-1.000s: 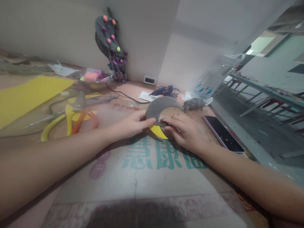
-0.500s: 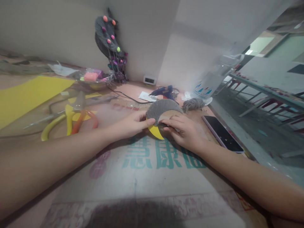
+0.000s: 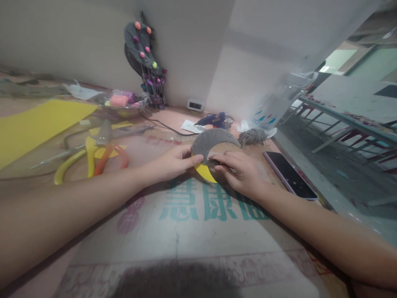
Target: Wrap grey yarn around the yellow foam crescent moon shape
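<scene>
A yellow crescent shape, most of it wrapped in grey yarn, lies on a printed cardboard sheet. My left hand pinches its left edge, fingers closed on it. My right hand presses its fingertips on the crescent's inner curve, where the yarn ends. A loose bundle of grey yarn sits just behind, to the right.
Pliers with yellow and orange handles lie at the left beside a yellow sheet. A blue glue gun and its cord lie behind. A phone rests at the right near the table edge. A dark beaded ornament leans in the corner.
Almost nothing: my right hand's fingers have shifted slightly on the crescent, and both hands stay on it.
</scene>
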`<state>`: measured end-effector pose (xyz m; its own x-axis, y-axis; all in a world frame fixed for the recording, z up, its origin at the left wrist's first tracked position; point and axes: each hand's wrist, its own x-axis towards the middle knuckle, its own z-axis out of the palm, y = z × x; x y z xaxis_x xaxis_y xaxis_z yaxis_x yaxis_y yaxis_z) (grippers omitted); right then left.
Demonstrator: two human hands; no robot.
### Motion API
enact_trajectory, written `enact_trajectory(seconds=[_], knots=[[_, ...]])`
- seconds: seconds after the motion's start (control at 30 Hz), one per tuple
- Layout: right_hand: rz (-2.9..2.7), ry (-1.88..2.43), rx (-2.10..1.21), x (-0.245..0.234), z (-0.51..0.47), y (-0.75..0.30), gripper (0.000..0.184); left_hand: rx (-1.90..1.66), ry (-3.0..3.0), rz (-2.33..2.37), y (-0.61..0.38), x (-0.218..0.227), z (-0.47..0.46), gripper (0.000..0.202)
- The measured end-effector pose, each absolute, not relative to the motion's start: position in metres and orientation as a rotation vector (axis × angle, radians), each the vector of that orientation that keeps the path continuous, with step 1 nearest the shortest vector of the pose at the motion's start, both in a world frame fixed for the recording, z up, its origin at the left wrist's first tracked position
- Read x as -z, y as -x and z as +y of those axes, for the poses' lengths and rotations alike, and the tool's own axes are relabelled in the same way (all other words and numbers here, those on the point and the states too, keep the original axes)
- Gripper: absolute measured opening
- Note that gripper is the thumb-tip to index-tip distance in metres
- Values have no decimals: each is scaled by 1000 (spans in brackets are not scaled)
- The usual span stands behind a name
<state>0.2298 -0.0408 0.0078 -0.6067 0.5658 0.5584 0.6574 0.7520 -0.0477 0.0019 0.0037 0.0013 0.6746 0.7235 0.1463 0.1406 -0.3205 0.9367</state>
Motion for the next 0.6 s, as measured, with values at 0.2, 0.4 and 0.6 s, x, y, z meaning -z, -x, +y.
enact_trajectory(seconds=[0.2, 0.4, 0.6], knots=[[-2413, 957, 237, -7, -41, -229, 25, -688, -1806, 726, -3, -3, 2, 29], [-2401, 966, 240, -8, -41, -228, 26, -633, -1752, 828, -2, -6, 0, 26], [-2381, 948, 238, -8, -41, -229, 26, -627, -1763, 821, -2, -4, 1, 24]])
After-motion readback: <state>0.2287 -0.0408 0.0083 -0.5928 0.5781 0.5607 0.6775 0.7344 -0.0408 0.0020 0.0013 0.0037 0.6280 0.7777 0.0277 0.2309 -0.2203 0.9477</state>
